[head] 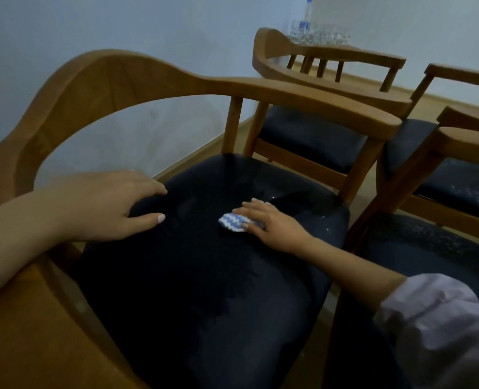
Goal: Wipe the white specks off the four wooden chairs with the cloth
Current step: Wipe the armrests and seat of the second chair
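The cloth (234, 221), a small folded pad with blue-and-white zigzags, lies near the middle of the nearest chair's (289, 89) dark seat. Its long axis runs roughly side to side across the seat, and its free end pokes out to the left from under the fingers.

The right hand (272, 223) lies flat on the cloth, palm down. Its fingers are straight, pointing left and a little towards the chair back, and the thumb lies along the cloth's near edge. The forearm reaches in from the lower right out of a pale, pushed-up sleeve (443, 318).

The left hand (112, 204) rests, holding nothing, on the seat's left edge, with fingers spread and thumb stretched forward. The two hands are well apart.

I count four wooden chairs. One stands behind the nearest (322, 58) and two stand to the right (463, 75) (471, 141). White specks (468, 192) dot both right-hand seats, and a few sit at the near seat's right edge.

One water bottle (307, 12) stands by a cluster of glasses (322, 35) at the back; I can't count the glasses.
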A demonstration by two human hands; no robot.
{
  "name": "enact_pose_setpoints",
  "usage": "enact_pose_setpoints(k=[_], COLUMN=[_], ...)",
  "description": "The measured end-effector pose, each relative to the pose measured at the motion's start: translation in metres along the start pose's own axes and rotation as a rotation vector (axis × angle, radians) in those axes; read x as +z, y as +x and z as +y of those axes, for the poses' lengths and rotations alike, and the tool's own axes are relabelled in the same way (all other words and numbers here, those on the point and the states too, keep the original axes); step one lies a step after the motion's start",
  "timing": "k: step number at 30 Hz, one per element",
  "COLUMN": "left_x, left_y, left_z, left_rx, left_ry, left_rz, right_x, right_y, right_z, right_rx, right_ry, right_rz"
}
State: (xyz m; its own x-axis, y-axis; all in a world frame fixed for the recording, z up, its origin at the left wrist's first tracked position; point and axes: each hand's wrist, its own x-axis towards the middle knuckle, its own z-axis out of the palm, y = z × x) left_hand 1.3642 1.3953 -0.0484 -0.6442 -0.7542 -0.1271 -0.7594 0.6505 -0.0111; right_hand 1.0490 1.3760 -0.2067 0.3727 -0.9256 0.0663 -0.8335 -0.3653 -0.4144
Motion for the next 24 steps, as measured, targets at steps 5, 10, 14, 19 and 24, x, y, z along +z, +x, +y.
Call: enact_pose_setpoints(k=[5,10,14,19,24], left_x=[0.0,-0.002,-0.004,-0.004,-0.003], left_y=[-0.001,-0.001,-0.003,-0.001,0.005], left_z=[0.002,0.004,0.005,0.002,-0.004], left_rx=[-0.005,0.008,0.001,0.006,0.014], left_ry=[0.016,-0.002,-0.011,0.011,-0.014], left_rz=[0.007,0.009,-0.001,-0.02,0.0], right_x=[-0.015,-0.024,-0.035,-0.046,-0.042], right_y=[0.016,0.028,0.033,0.043,0.048], right_z=[0.03,0.064,0.089,0.111,0.102], right_rx=[0.132,0.248,0.362,0.528,0.538], right_ry=[-0.021,-0.028,-0.019,0.015,-0.004], right_rz=[0.05,0.095,0.154,0.211,0.274])
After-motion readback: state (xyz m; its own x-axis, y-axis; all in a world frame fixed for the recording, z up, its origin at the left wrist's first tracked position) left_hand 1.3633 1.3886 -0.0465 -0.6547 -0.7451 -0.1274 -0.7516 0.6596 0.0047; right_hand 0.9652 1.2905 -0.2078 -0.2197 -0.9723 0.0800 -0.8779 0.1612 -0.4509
